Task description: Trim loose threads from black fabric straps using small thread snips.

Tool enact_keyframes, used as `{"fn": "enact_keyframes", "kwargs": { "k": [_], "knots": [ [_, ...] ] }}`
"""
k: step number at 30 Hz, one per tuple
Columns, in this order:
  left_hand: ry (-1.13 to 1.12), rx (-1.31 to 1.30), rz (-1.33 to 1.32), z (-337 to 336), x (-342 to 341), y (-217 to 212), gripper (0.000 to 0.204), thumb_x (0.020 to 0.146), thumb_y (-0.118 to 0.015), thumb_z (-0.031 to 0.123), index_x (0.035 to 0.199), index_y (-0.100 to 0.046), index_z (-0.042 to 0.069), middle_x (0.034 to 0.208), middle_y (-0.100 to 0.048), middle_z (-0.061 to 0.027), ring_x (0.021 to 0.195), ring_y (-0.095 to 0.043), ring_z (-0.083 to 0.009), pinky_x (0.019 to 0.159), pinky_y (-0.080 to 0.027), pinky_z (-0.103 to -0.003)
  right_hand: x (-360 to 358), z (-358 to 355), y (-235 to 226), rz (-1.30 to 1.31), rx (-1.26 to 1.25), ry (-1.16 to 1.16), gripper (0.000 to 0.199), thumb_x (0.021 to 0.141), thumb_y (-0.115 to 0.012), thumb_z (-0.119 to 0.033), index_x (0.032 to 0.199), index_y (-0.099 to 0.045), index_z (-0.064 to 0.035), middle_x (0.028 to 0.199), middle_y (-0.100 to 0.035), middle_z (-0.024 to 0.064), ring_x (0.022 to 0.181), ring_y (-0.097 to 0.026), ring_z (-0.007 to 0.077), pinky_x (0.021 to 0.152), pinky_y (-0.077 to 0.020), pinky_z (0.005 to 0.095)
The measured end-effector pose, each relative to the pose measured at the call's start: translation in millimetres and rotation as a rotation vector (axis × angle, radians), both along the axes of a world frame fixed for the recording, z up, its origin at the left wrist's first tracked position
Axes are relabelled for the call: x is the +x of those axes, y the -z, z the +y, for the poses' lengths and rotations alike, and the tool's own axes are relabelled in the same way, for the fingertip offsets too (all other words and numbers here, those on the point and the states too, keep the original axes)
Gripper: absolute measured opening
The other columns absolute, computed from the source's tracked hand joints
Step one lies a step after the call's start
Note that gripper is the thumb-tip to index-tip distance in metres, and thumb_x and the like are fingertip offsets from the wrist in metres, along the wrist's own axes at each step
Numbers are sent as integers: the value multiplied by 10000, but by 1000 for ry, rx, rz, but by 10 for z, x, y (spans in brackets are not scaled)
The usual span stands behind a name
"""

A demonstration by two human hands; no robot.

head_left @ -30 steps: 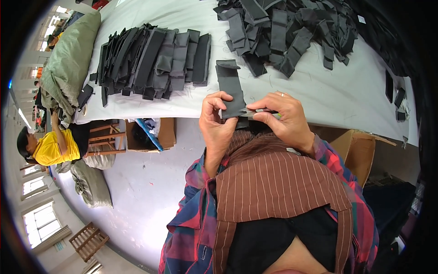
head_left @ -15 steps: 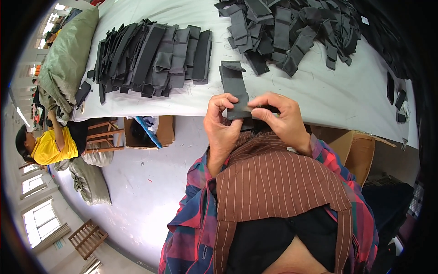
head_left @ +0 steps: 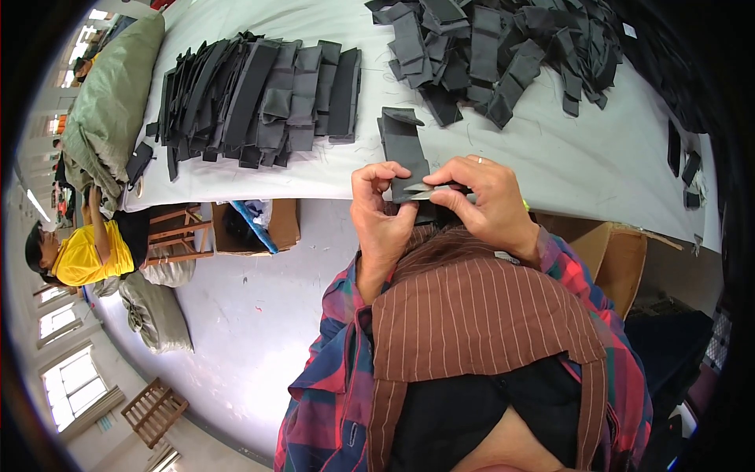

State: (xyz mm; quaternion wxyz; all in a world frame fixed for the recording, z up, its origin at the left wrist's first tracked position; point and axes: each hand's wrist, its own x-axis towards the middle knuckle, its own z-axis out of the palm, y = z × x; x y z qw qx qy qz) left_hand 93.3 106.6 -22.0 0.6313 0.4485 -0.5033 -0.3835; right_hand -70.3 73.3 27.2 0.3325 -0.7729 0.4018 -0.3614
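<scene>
My left hand (head_left: 381, 206) pinches the near end of a dark grey fabric strip (head_left: 403, 145) at the table's front edge. The strip's far end lies on the white cloth, with a small flap folded over at its tip. In my right hand (head_left: 489, 206) is a pair of thread snips (head_left: 423, 191), mostly hidden by my fingers. Its two pointed metal blades are apart and lie over the strip, close to my left fingertips. Whether a thread sits between the blades is too small to tell.
Several overlapping dark strips lie in a row (head_left: 255, 102) at the left of the white-covered table (head_left: 314, 177). A loose heap of similar strips (head_left: 487, 59) is at the back right. Cardboard boxes (head_left: 287, 224) stand below the edge. A person in yellow (head_left: 94, 252) is at the far left.
The snips' blades, blurred before, now show clearly and spread over the strip. My right hand has shifted slightly; my left hand keeps its pinch on the strip.
</scene>
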Motion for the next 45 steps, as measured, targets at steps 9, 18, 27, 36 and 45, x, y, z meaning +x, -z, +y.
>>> {"fn": "enact_keyframes", "kwargs": {
  "k": [9, 18, 27, 36, 45],
  "knots": [
    [-9, -22, -40, 16, -9, 11, 482, 665, -610, -179, 1064, -437, 31, 1003, -566, -82, 917, -541, -127, 817, -449, -245, 3, 28, 113, -77, 45, -21, 135, 790, -708, -166, 870, -650, -75, 669, -590, 25, 592, -525, 186, 571, -407, 302],
    [66, -46, -164, 32, 0, 78, 528, 659, -588, -201, 1097, -406, 29, 1055, -530, -107, 932, -538, -133, 836, -444, -239, -5, -130, 272, -428, 817, -103, 147, 865, -649, -110, 976, -615, -21, 807, -548, -49, 726, -455, 17, 641, -372, 179],
    [-21, 237, 290, -41, 46, 153, 506, 667, -527, -191, 1117, -399, 3, 1093, -449, -72, 908, -530, -152, 837, -428, -266, 52, 74, 148, -372, 472, -211, 73, 848, -658, -61, 854, -611, -5, 706, -576, -18, 693, -491, 21, 622, -413, 201],
    [-14, 57, 46, -10, 10, 231, 544, 673, -574, -183, 1151, -403, 12, 1098, -458, -81, 936, -529, -151, 821, -460, -241, 32, -205, 579, -429, 834, -136, 263, 842, -694, -176, 997, -618, 22, 787, -531, -57, 739, -452, 29, 660, -385, 193],
    [-62, 410, 155, 15, 137, 317, 352, 768, -628, -58, 1083, -483, 3, 1107, -448, -54, 929, -524, -119, 824, -438, -241, 50, 64, 300, -268, 273, -148, 160, 742, -649, 65, 877, -630, -18, 768, -626, 59, 733, -614, 117, 659, -480, 249]
  ]
}}
